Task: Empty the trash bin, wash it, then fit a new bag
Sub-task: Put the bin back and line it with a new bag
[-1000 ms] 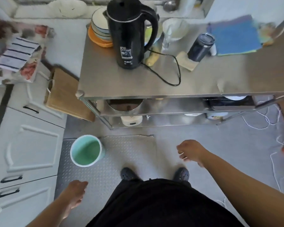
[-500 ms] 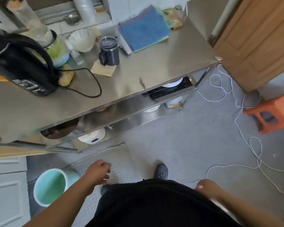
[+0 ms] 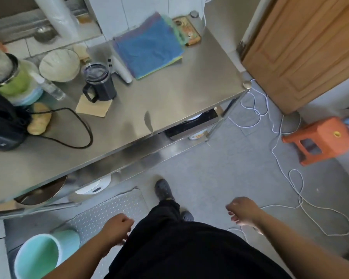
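Observation:
The mint-green trash bin [image 3: 38, 256] stands upright on the floor at the lower left, with no bag in it. My left hand [image 3: 117, 228] hangs beside my left thigh, to the right of the bin and apart from it, fingers loosely curled and holding nothing. My right hand [image 3: 243, 212] hangs over the grey floor at my right side, also loosely curled and holding nothing.
A steel table [image 3: 169, 109] carries a black kettle [image 3: 2, 123], a dark mug [image 3: 100, 83] and folded blue cloths [image 3: 149, 45]. An orange stool [image 3: 320, 139] and a loose white cord [image 3: 290, 178] lie on the floor at right, near a wooden door [image 3: 302, 47]. A metal tread plate [image 3: 109, 210] lies underfoot.
My view has swung to the right, toward the door and stool. The bin has slid to the lower left of the frame, and both hands hang at my sides, still holding nothing.

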